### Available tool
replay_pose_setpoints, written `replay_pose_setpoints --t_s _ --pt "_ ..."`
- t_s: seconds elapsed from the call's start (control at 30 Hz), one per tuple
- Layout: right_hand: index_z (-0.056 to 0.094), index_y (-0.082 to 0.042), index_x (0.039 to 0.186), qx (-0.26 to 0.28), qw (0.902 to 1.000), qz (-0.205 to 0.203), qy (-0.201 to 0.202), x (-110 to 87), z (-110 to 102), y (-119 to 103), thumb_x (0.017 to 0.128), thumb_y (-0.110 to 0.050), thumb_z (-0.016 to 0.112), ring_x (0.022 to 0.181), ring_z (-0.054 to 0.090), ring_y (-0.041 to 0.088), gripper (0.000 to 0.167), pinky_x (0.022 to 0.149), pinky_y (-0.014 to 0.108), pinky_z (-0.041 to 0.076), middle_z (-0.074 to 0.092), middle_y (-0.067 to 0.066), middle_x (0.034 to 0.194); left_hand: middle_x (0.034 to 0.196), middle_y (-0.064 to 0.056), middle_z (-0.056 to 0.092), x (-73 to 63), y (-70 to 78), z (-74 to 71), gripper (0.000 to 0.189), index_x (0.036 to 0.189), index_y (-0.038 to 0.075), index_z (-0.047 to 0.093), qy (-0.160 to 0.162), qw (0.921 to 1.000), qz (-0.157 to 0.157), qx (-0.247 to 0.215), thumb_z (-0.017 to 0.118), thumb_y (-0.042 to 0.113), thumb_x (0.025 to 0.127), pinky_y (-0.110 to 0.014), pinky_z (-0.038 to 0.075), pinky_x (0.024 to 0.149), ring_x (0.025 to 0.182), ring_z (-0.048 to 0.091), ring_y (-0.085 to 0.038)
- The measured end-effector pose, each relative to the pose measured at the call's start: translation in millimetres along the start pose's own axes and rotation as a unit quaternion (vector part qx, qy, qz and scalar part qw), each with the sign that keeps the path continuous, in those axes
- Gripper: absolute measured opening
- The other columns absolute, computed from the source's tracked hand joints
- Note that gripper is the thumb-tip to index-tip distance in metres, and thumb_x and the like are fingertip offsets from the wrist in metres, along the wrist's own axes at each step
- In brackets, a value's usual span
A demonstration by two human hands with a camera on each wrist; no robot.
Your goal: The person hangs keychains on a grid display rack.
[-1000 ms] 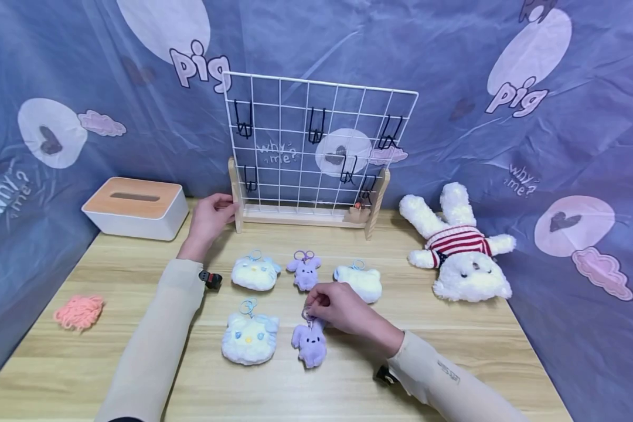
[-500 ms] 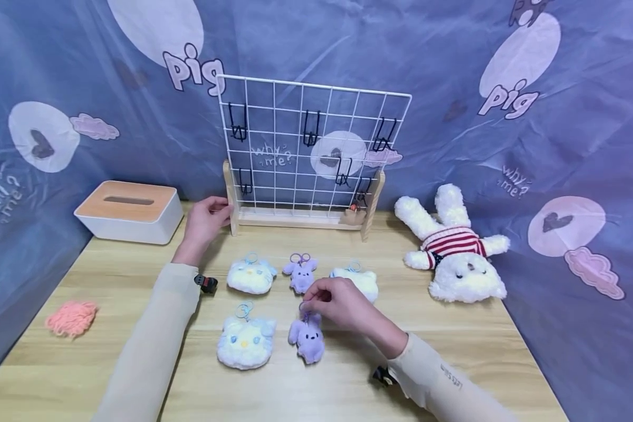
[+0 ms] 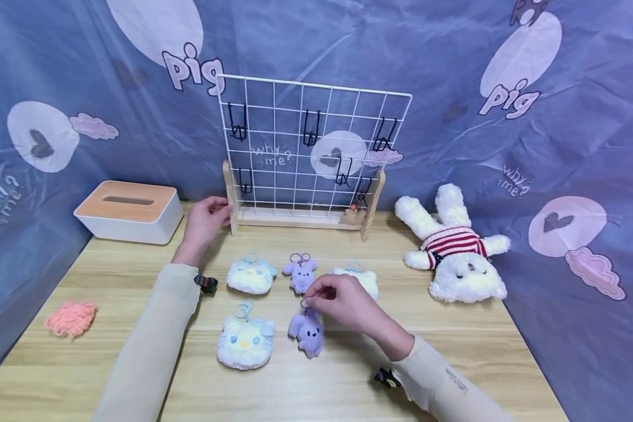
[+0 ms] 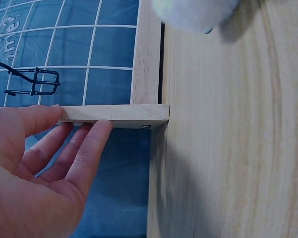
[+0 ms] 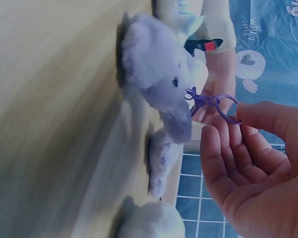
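Note:
My right hand [image 3: 345,302] pinches the purple ring [image 5: 223,110] of a purple plush keychain [image 3: 308,334] between thumb and fingertips. The plush hangs below the ring by its clasp, close over the table in the right wrist view. My left hand [image 3: 206,218] grips the left wooden upright [image 4: 116,114] of a white wire grid rack [image 3: 302,155], thumb on one side and fingers on the other. Another purple plush keychain [image 3: 300,276] lies just behind the held one. White plush keychains lie around it: one front left [image 3: 245,346], one back left [image 3: 251,277], one partly hidden behind my right hand [image 3: 368,283].
Several black hooks [image 3: 310,130] hang on the grid. A white box with a wooden lid [image 3: 132,212] stands back left, and a pink yarn bundle [image 3: 71,319] lies at front left. At right lies a white plush bear [image 3: 459,252] in a striped sweater. Patterned cloth [image 3: 453,70] hangs behind.
The held purple keychain has risen a little and now hangs more from its ring. My left hand stays on the upright; the head view has shifted slightly.

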State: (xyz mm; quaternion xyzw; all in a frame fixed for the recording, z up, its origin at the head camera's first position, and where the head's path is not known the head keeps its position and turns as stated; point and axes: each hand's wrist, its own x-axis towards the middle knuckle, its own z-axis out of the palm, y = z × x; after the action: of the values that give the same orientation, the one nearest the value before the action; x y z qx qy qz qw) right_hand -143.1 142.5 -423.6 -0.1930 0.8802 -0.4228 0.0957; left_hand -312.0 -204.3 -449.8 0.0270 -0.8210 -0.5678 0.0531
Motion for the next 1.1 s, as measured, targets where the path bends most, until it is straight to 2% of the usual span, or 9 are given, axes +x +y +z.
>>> replay_pose_setpoints --t_s 0.13,0.4,0.7,0.87,1.1 --pt "0.084 -0.012 0.102 0.003 0.9999 -0.003 0.011 -2.3 -6 -4 0.1 -0.015 0.083 0.084 0.07 0.005 0.004 0.078 0.018 0.064 0.082 -0.003 0.093 0.131 -0.031 0.071 -0.5 0.9 1.0 0.038 0.142 -0.008 0.068 0.002 1.0 0.001 -0.001 0.069 0.016 0.113 -0.042 0.069 0.104 0.116 0.076 -0.045" --pt "0.084 -0.01 0.102 0.01 0.9993 -0.012 0.033 -4.8 -21 -13 0.1 -0.013 0.082 0.086 0.071 0.006 0.004 0.079 0.019 0.065 0.083 0.0 0.095 0.131 -0.031 0.072 -0.9 1.6 1.2 0.038 0.142 -0.008 0.068 0.003 1.0 0.006 0.001 0.068 0.015 0.113 -0.042 0.07 0.103 0.116 0.076 -0.045" --pt "0.084 -0.014 0.104 0.006 0.9984 -0.009 0.056 -0.4 -31 -20 0.1 -0.018 0.085 0.084 0.069 0.009 0.006 0.074 0.019 0.061 0.081 -0.002 0.095 0.13 -0.03 0.072 -1.4 1.2 1.0 0.038 0.143 -0.008 0.068 0.003 0.9999 0.006 0.008 0.068 0.016 0.113 -0.024 0.071 0.092 0.113 0.076 -0.04" --pt "0.084 -0.013 0.103 0.012 0.9971 -0.012 0.074 4.1 -45 -27 0.1 -0.016 0.085 0.084 0.07 0.012 0.004 0.075 0.02 0.061 0.081 0.001 0.094 0.131 -0.029 0.071 -1.9 1.1 1.7 0.038 0.142 -0.007 0.068 0.002 1.0 0.0 0.002 0.068 0.017 0.113 -0.016 0.07 0.087 0.111 0.077 -0.038" --pt "0.084 -0.011 0.105 0.011 0.995 -0.009 0.099 11.0 -74 -33 0.101 -0.014 0.084 0.083 0.07 0.01 0.005 0.071 0.018 0.059 0.085 0.006 0.101 0.128 -0.026 0.07 -1.7 1.3 2.0 0.038 0.142 -0.006 0.069 0.002 1.0 -0.003 -0.005 0.067 0.021 0.115 -0.025 0.071 0.094 0.115 0.078 -0.042"
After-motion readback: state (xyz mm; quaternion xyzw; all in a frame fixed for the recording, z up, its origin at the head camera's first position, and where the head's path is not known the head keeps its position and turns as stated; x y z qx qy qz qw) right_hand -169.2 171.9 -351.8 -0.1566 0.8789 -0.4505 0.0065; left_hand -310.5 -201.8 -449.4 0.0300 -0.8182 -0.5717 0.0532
